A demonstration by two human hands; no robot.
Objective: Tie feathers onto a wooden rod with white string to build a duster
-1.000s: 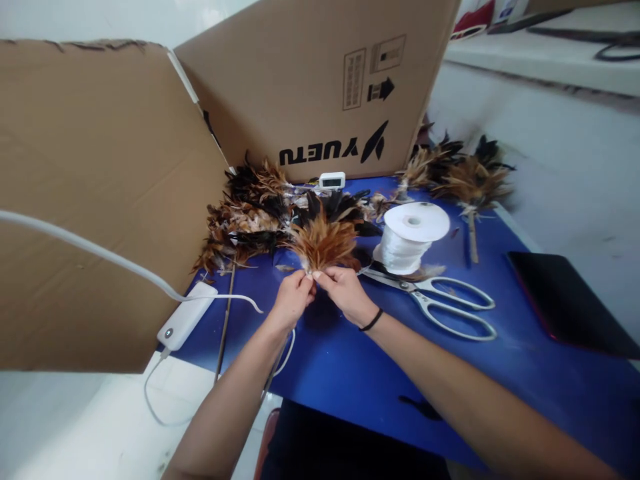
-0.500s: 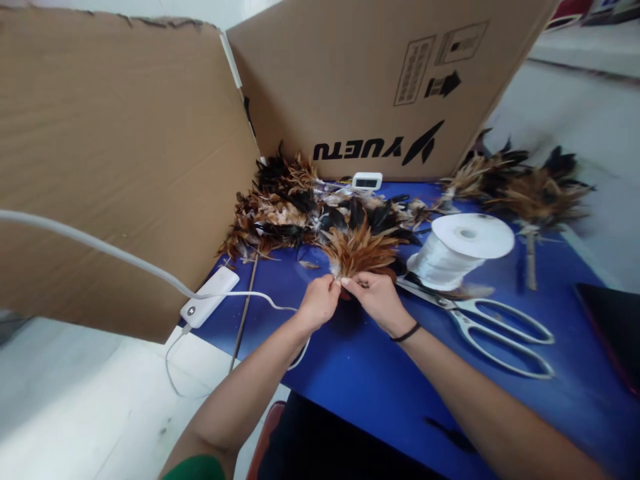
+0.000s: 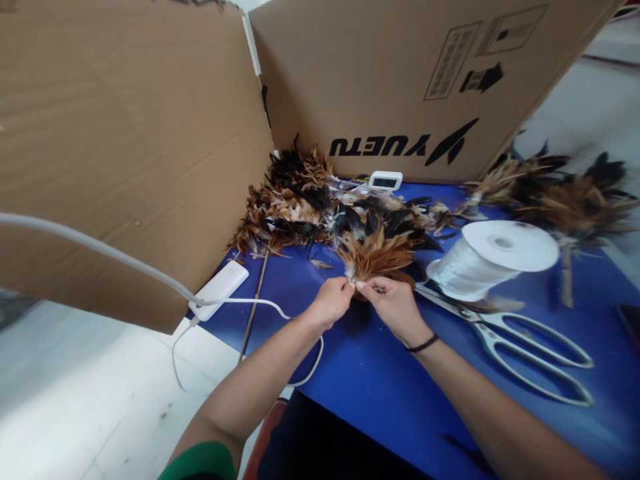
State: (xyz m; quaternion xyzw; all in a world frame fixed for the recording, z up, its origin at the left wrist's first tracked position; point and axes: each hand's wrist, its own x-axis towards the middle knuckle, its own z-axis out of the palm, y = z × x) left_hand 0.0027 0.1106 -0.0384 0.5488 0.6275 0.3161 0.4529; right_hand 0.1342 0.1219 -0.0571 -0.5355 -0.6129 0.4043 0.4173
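A bunch of brown feathers (image 3: 377,255) fans away from me over the blue table, its pale bound end low and toward me. My left hand (image 3: 333,301) pinches that end from the left, thumb and fingers pressed together. From the right, my right hand (image 3: 393,303) grips the same end, and the two thumbs almost meet. Whatever fine detail lies between the fingertips is too small to make out. Just right of my right hand, large metal scissors (image 3: 520,340) lie on the table, with a spool of white ribbon (image 3: 487,260) behind their blades.
Brown and black feathers (image 3: 300,207) are heaped at the back before cardboard panels (image 3: 350,80). A small white display device (image 3: 385,181) stands there. More feather bunches (image 3: 570,200) lie at the right. A white power bank (image 3: 220,290) with a cable (image 3: 115,257) sits left.
The view has shifted, so everything on the table appears farther right. Both hands keep their pinch at the base of the feather bunch, with little visible movement.
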